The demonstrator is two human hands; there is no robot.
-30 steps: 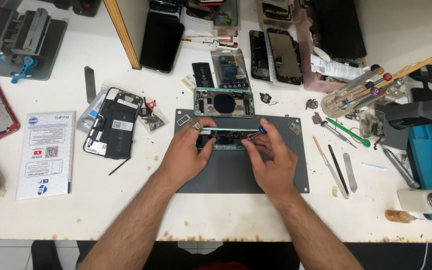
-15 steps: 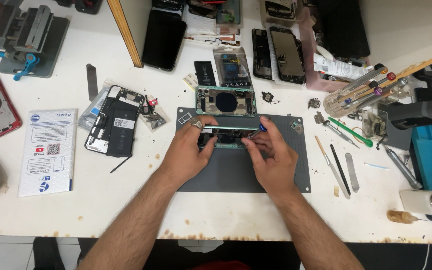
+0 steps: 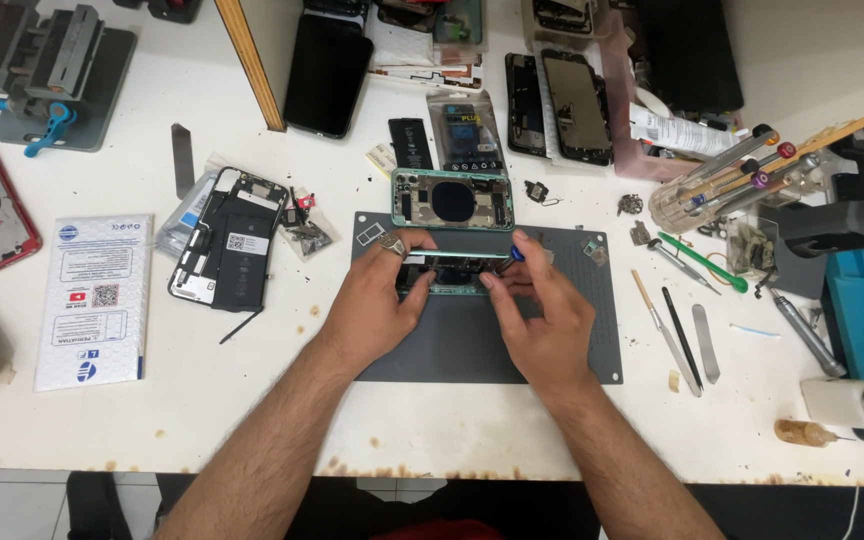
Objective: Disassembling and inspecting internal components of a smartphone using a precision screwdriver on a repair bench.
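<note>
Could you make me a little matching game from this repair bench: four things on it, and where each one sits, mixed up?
Things:
1. green phone frame
2. open black phone
3. grey work mat
4. green-handled tool

Places:
A. flat on the table, left of the mat
B. on the table, right of the mat
C. held between the left hand and the right hand
D. under both hands

Pairs: 1-C, 2-A, 3-D, 4-B

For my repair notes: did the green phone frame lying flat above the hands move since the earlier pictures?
No. The green phone frame lies at the top edge of the grey mat, as before; only the camera shifted.
</note>
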